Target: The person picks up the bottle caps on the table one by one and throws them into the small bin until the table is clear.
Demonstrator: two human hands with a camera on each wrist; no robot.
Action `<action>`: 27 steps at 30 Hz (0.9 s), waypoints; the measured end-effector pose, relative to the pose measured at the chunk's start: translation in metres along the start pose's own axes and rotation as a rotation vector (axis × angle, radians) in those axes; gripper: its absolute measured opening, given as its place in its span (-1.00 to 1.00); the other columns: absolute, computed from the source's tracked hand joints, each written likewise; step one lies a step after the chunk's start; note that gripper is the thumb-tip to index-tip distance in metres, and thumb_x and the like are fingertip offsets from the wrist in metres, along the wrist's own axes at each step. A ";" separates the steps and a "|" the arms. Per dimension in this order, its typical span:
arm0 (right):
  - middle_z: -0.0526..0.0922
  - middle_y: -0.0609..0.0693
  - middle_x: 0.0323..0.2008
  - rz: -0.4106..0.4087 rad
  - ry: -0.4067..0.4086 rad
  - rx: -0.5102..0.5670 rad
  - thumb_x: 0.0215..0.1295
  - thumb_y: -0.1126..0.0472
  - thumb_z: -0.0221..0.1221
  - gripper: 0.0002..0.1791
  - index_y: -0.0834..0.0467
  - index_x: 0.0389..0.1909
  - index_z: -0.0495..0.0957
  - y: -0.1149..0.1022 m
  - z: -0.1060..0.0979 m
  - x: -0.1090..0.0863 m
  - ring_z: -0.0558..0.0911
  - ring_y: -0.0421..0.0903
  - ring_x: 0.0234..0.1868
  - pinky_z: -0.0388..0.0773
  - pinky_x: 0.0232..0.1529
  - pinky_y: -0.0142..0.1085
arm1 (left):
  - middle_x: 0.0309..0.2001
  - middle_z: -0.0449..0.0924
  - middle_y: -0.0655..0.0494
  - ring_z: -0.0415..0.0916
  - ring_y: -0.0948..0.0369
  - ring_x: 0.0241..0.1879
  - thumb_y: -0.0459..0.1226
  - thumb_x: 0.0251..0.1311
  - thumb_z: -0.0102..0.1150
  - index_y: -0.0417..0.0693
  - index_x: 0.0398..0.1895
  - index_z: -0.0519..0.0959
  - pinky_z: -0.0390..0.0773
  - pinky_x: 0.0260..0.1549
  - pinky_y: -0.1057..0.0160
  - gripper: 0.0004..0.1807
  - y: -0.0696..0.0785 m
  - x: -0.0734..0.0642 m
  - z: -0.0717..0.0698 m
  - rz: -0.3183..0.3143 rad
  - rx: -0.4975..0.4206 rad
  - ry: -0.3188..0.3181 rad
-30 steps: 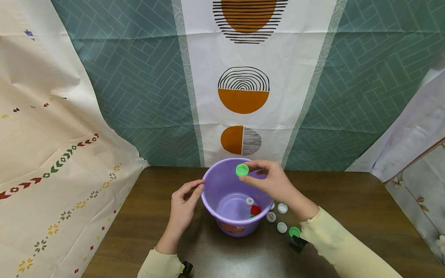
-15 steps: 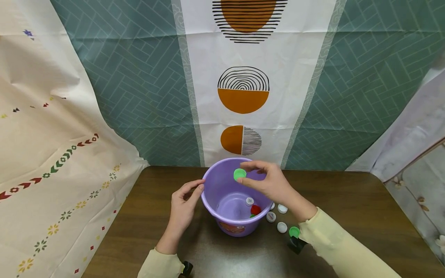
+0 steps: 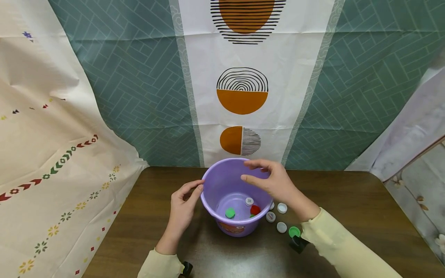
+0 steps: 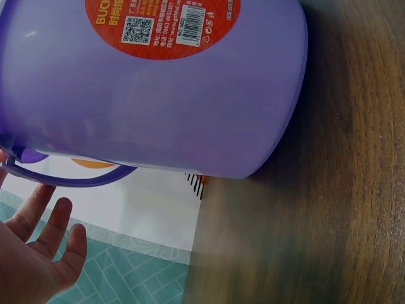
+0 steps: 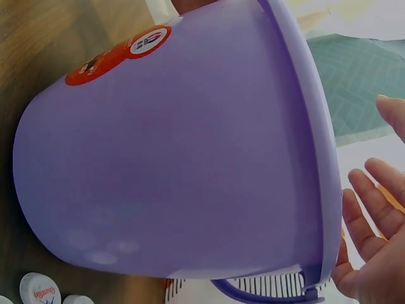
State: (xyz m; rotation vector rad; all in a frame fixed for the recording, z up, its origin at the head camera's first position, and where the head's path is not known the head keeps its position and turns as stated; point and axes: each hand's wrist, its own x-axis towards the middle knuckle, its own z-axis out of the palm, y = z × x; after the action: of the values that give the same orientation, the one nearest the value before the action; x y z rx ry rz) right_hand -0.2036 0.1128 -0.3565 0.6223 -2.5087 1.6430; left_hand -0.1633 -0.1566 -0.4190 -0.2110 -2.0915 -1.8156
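Observation:
A purple bucket [image 3: 222, 173] stands upright on the wooden table. At its left rim, my left hand [image 3: 182, 202] pinches the edge with thumb and forefinger; the other fingers [image 4: 54, 228] spread loosely near the handle [image 4: 76, 180]. My right hand [image 3: 272, 179] is held over the bucket's right side, thumb and fingers apart, with nothing between them. Inside on the bottom lie a green bottle cap [image 3: 230, 213], a white cap [image 3: 249, 201] and a red cap [image 3: 255, 209]. A sliver of another green cap [image 3: 252, 216] shows below the red one.
Right of the bucket, several white caps [image 3: 282, 227] and a green cap [image 3: 294, 231] lie on the table [image 3: 333, 200], near the right sleeve. A patterned cloth [image 3: 125, 77] hangs behind the table, and a cream cloth [image 3: 52, 127] drapes at the left.
My right hand has let go of the green bottle cap, which now lies at the bottom of the bucket. Its fingers have spread apart. My left hand has stayed at the rim.

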 end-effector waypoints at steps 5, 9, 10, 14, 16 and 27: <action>0.68 -0.08 -0.07 0.038 -0.003 0.000 0.04 0.10 0.37 -0.60 0.04 -0.05 0.61 -0.020 -0.006 -0.008 0.53 -0.11 -0.02 0.37 0.03 -0.11 | -0.11 0.65 -0.10 0.56 0.34 -0.18 -0.30 0.18 0.21 -0.18 -0.10 0.64 0.54 -0.30 0.38 -0.76 0.000 -0.001 0.000 -0.001 0.008 0.003; 0.67 -0.08 -0.07 0.048 0.006 -0.028 0.05 0.08 0.36 -0.60 0.02 -0.05 0.61 -0.016 -0.012 -0.010 0.52 -0.12 -0.07 0.41 -0.01 -0.09 | -0.12 0.65 -0.11 0.56 0.32 -0.19 -0.30 0.17 0.21 -0.17 -0.10 0.64 0.55 -0.31 0.38 -0.76 0.000 -0.001 0.000 -0.003 0.010 0.004; 0.67 -0.09 -0.07 0.051 0.010 -0.031 0.05 0.07 0.36 -0.60 0.02 -0.04 0.61 -0.013 -0.014 -0.010 0.52 -0.10 -0.07 0.42 -0.01 -0.07 | -0.11 0.65 -0.11 0.56 0.32 -0.19 -0.30 0.17 0.21 -0.17 -0.10 0.64 0.55 -0.30 0.38 -0.76 0.000 -0.001 0.000 -0.003 0.009 0.003; 0.67 -0.08 -0.08 0.044 0.032 -0.040 0.04 0.00 0.36 -0.60 -0.06 -0.05 0.61 0.008 -0.022 -0.008 0.53 -0.01 -0.04 0.43 -0.02 -0.07 | -0.11 0.65 -0.11 0.56 0.32 -0.18 -0.29 0.17 0.22 -0.17 -0.10 0.64 0.55 -0.30 0.38 -0.76 0.001 -0.001 0.000 -0.003 0.004 0.001; 0.67 -0.07 -0.08 0.049 0.047 -0.045 0.02 -0.06 0.36 -0.59 -0.12 -0.06 0.61 0.019 -0.026 -0.007 0.54 0.00 -0.05 0.46 -0.04 -0.10 | -0.12 0.65 -0.10 0.56 0.32 -0.18 -0.29 0.17 0.22 -0.16 -0.10 0.64 0.55 -0.30 0.38 -0.76 0.002 0.000 0.000 -0.004 0.004 0.001; 0.64 -0.24 -0.09 0.068 0.137 -0.146 0.05 -0.13 0.31 -0.62 -0.23 -0.06 0.57 0.047 -0.055 -0.021 0.52 -0.18 -0.03 0.41 -0.03 -0.21 | -0.12 0.65 -0.10 0.57 0.27 -0.18 -0.30 0.17 0.21 -0.17 -0.10 0.64 0.54 -0.31 0.35 -0.76 0.000 -0.001 0.000 -0.003 0.015 0.001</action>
State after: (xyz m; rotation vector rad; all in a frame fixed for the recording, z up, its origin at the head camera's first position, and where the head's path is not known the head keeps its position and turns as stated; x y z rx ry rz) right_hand -0.2102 0.1836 -0.3796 0.4002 -2.5460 1.4507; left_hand -0.1625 -0.1565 -0.4195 -0.2031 -2.1057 -1.8007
